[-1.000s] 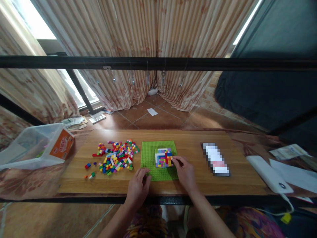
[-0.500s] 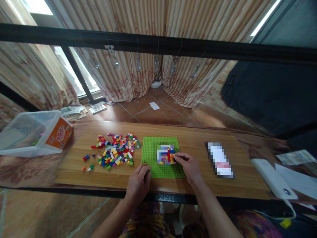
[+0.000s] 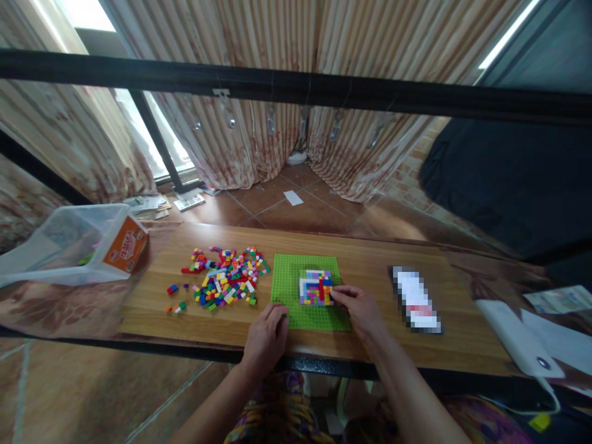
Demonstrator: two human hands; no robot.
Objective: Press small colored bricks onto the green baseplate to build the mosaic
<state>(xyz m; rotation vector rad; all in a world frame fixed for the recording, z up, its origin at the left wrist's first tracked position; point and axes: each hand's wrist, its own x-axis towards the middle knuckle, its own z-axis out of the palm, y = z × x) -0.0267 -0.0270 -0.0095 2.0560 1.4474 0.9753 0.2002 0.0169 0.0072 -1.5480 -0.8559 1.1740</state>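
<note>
Loose bricks [image 3: 226, 285] beside baseplate [image 3: 309, 291]

Loose bricks [image 3: 226, 285] lie left of baseplate [image 3: 305, 293]; tub [image 3: 69, 243] farther left.

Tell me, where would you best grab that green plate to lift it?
Probably by the bare far edge of the green plate, coming from behind. It lies flat; the left hand rests on its near-left corner, the right hand works at the brick patch, and loose bricks crowd its left.
</note>
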